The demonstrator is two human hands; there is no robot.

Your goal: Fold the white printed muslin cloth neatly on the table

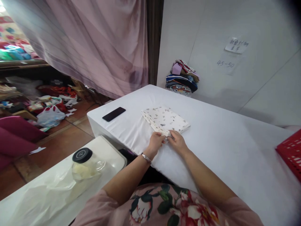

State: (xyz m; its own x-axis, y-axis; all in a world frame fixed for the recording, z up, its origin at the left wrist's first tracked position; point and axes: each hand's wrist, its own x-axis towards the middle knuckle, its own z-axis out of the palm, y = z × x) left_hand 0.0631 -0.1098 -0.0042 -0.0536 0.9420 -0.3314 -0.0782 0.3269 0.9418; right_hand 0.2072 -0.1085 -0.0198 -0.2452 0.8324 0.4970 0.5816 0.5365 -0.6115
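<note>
A folded white cloth with small dark and brown printed figures lies flat on the white-covered table. Several layers show along its left and near edges. My left hand, with a bracelet on the wrist, is closed on the cloth's near corner. Close beside it, my right hand pinches the same corner from the right. The fingertips of both hands nearly meet there, and the corner is partly hidden by them.
A black phone lies at the table's left. A black-lidded clear jar stands on a lower white surface. Folded fabrics are stacked by the wall; a red basket sits at right. A pink curtain hangs behind.
</note>
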